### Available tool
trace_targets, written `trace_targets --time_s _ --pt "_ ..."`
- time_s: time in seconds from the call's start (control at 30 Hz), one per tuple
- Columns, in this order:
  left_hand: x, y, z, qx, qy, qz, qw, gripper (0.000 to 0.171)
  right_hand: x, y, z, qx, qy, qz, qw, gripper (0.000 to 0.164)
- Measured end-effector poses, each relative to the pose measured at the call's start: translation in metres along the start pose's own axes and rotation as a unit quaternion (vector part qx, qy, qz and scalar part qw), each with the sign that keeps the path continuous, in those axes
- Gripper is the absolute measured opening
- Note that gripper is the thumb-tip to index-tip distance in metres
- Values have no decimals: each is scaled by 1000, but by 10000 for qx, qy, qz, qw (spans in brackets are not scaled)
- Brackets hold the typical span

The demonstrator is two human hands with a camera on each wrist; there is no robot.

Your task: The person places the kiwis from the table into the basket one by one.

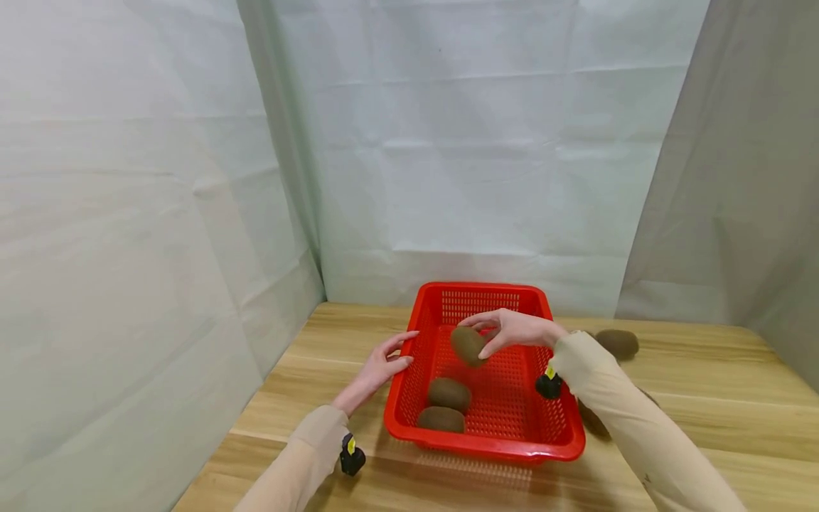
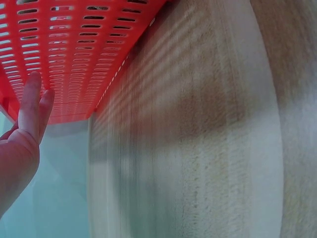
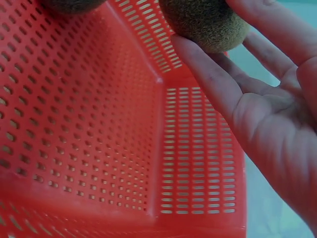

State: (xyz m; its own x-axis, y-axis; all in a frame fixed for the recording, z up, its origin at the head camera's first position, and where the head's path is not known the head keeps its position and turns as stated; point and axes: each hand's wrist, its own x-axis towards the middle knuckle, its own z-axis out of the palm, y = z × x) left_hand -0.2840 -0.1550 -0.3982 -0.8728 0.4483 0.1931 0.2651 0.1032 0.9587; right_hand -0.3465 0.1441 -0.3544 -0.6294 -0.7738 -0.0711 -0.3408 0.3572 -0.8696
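Note:
In the head view, my right hand point(image 1: 512, 332) pinches a brown fuzzy kiwi point(image 1: 468, 346) between thumb and fingers, over the inside of a red plastic basket point(image 1: 493, 446). The right wrist view shows that kiwi point(image 3: 203, 22) at the fingertips, above the slotted basket wall point(image 3: 198, 148). Two more kiwis, one point(image 1: 449, 394) just behind the other point(image 1: 441, 419), lie in the basket's near left corner. My left hand point(image 1: 380, 366) rests at the basket's left rim. In the left wrist view, its extended fingers point(image 2: 30, 101) lie against the outer wall.
On the wooden table point(image 1: 716, 398), right of the basket, lies a kiwi point(image 1: 617, 344). Nearer, another kiwi point(image 1: 592, 419) is partly hidden by my right forearm. Pale cloth point(image 1: 473, 178) hangs behind the table and along both sides.

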Motion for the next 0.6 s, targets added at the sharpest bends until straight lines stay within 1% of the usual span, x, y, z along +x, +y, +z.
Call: trace_targets --time_s 0.17,0.33,0.47,0.6 --pt "-1 1 -2 104 23 -59 9999 49 7 6 5 -50 -74 81 9999 61" --pt "-2 1 -1 248 151 38 9996 49 14 13 10 -73 -142 123 9998 61" --pt "-3 1 -1 148 153 73 9997 48 19 17 13 -36 -212 171 9996 60" --pt "-2 1 -1 29 96 -9 9999 48 25 18 18 -232 -174 251 9993 60"
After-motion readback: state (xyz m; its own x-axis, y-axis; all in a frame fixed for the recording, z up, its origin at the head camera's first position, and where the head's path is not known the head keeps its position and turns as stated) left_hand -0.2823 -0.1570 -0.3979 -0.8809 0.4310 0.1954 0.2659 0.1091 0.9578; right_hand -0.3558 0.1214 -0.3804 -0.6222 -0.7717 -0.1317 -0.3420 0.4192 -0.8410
